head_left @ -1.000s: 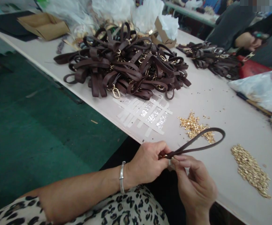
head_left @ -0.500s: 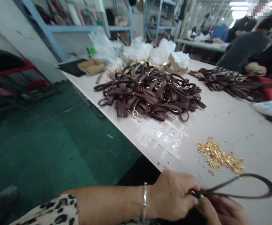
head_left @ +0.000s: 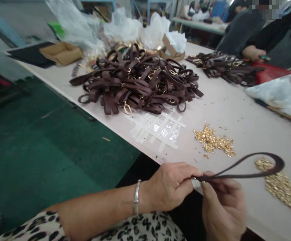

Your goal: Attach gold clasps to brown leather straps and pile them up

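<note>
Both hands meet at the near edge of the table, gripping one end of a dark brown strap (head_left: 248, 174) that loops out to the right. My left hand (head_left: 169, 185), with a silver bangle at its wrist, is closed on the strap's end, where a glint of metal shows. Just beside it, my right hand (head_left: 223, 201) pinches the same strap between thumb and fingers. What lies inside the left fist is hidden. Past the hands are a small heap of gold metal pieces (head_left: 212, 140) and, under the loop, a larger gold heap (head_left: 283, 190).
A big pile of brown straps (head_left: 137, 83) with gold rings covers the table's middle. Clear tape strips (head_left: 160, 129) lie before it. Behind are a cardboard box (head_left: 61, 53) and plastic bags (head_left: 122, 26). A co-worker's hand (head_left: 254, 53) is near more straps (head_left: 218, 65) at the far right.
The view has shifted, so table and pile sit further left and higher. Both hands still hold the strap, and the second gold heap now shows more fully.
</note>
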A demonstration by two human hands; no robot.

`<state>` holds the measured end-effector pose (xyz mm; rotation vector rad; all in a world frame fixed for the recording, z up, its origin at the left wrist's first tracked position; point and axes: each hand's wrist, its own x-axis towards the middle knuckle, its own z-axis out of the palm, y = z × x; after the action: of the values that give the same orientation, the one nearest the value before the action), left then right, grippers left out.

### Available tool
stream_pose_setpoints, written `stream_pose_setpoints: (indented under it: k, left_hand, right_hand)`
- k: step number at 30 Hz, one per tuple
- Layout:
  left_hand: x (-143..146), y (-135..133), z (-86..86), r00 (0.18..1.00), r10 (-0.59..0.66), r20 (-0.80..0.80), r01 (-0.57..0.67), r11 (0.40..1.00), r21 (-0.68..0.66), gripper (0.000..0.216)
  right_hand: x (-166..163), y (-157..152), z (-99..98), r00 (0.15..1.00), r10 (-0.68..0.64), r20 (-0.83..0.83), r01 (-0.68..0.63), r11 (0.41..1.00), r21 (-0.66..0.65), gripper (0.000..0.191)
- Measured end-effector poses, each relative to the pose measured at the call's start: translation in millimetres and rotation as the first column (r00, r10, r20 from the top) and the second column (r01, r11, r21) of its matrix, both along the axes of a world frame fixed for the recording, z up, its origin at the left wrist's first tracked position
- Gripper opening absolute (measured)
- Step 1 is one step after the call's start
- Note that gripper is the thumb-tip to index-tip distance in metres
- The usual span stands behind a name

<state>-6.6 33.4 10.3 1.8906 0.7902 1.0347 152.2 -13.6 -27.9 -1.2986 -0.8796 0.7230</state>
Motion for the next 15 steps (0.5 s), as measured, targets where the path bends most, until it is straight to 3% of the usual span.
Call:
stream_pose_setpoints:
  k: [8,13,15]
  left_hand:
    - [1.8,-13.9,-0.1,1.000,0.004,-0.008,-0.003,0.996,0.092,0.027]
    - [-1.4,-10.1,-1.7,0.999,-0.015,-0.040,0.022,0.984,0.175,0.026]
    - [0.0,-7.7,-3.8,0.996,-0.016,-0.092,0.036,0.975,0.221,0.026]
  right_hand:
    - [-13.7,-12.5,7.3,0.999,-0.032,-0.044,0.036,0.996,0.086,0.032]
    - [-11.7,-8.8,3.2,0.998,-0.029,-0.064,0.029,1.000,-0.001,0.032]
    - [-7.3,-12.0,-1.6,0.998,-0.054,0.029,0.055,0.997,-0.056,0.036]
